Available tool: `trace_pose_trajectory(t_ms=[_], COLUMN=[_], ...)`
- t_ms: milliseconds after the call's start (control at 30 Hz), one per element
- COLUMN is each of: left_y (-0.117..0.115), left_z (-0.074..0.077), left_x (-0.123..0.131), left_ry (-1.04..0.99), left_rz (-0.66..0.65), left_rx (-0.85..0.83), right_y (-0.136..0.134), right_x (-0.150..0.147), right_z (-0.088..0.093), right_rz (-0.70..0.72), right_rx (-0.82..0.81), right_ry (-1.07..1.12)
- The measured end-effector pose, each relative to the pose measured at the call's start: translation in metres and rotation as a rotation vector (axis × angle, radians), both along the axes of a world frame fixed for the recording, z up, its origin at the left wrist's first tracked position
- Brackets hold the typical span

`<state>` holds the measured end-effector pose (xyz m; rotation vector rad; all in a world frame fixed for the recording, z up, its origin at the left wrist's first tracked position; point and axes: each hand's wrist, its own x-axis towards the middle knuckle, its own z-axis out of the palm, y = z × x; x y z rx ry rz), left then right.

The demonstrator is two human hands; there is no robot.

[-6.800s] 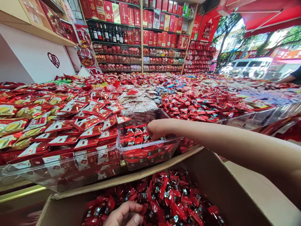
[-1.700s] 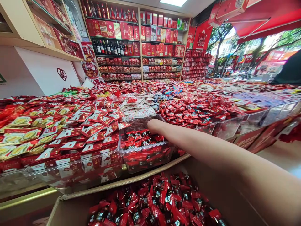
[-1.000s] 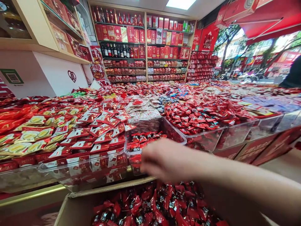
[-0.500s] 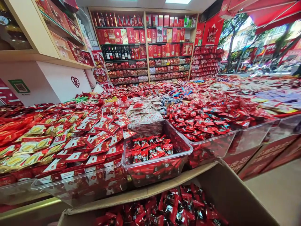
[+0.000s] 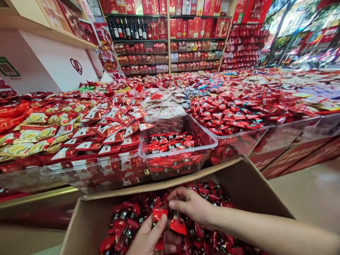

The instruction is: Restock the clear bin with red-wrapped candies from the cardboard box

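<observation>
The left hand (image 5: 152, 231), cut off below, hides red packets (image 5: 124, 226).

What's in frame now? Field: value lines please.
left hand: in the box, thumb against a red candy; left hand grip unclear
right hand: right hand over the candies, fingers bent, hold unclear
box: open cardboard box, red candies inside
tub: clear tub beyond the box, partly filled
background: shelves with bottles
</observation>
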<state>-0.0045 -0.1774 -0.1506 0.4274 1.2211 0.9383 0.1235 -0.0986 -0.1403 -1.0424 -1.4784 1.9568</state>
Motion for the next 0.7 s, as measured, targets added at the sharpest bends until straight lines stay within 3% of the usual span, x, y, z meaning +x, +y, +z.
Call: trace_pose_trajectory(t_ms=[100, 367, 467, 600, 700], left_y=[-0.002, -0.002, -0.001, 0.001, 0.000], left_z=[0.010, 0.011, 0.023, 0.036, 0.034], left_x=[0.008, 0.001, -0.003, -0.004, -0.006], left_ry=[0.026, 0.191, 0.107, -0.156, -0.210], left_rz=[0.056, 0.110, 0.094, 0.058, 0.023], left_rx=[0.033, 0.076, 0.010, -0.186, -0.131], right_y=[-0.002, 0.002, 0.004, 0.001, -0.004], right_x=[-0.004, 0.004, 0.006, 0.005, 0.005], right_z=[-0.002, 0.010, 0.012, 0.013, 0.014], right_rz=[-0.106, -0.069, -0.070, -0.028, 0.079], right_rx=[-0.048, -0.222, -0.161, -0.089, -0.118], right_ry=[0.050, 0.094, 0.144, 0.188, 0.238])
